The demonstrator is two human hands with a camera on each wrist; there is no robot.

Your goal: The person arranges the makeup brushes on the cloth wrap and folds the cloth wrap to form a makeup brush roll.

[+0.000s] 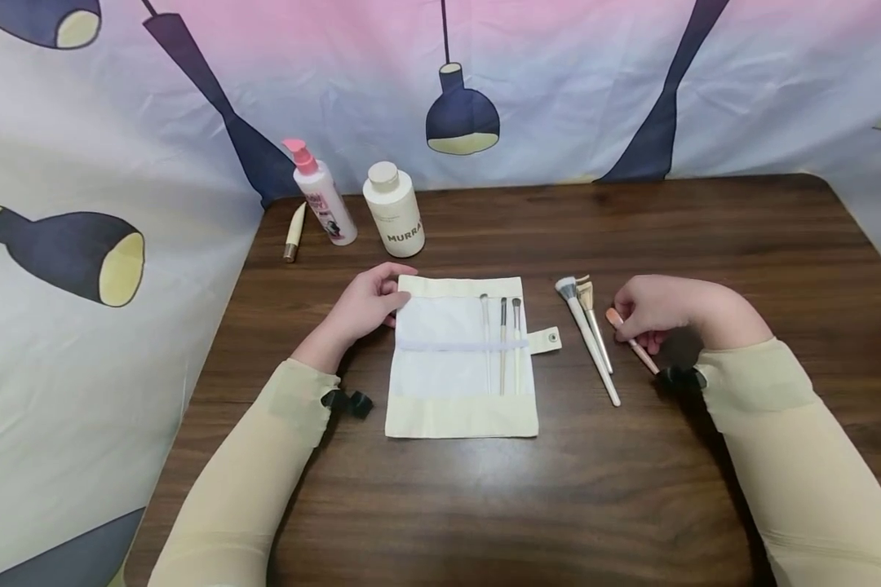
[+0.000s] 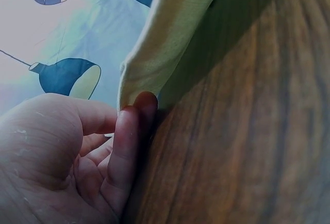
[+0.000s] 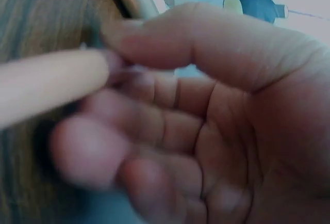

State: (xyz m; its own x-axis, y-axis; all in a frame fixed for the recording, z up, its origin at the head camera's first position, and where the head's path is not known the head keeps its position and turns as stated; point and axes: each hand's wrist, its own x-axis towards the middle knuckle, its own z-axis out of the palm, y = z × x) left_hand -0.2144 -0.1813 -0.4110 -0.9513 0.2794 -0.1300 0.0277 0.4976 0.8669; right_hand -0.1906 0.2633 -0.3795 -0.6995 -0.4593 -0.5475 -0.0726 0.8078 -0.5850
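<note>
"On the dark table [image 1: 448, 505], what is the left hand [image 1: 365, 303] doing?"

"Pinching the left edge of a cloth case [image 1: 433, 379], which lies open with three thin brushes [image 1: 502, 367] in its right part."

"And the right hand [image 1: 657, 308]?"

"Its thumb and fingers pinch a pink brush [image 1: 642, 355], just right of some loose brushes [image 1: 591, 346] lying near the case. Farther back stand a pump bottle [image 1: 326, 204] and a white bottle [image 1: 396, 214]."

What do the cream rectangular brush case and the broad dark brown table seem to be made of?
The brush case looks like matte cloth, perhaps canvas: its edge bends. The table resembles faintly glossy wood or laminate: streaked grain, soft glare.
</note>
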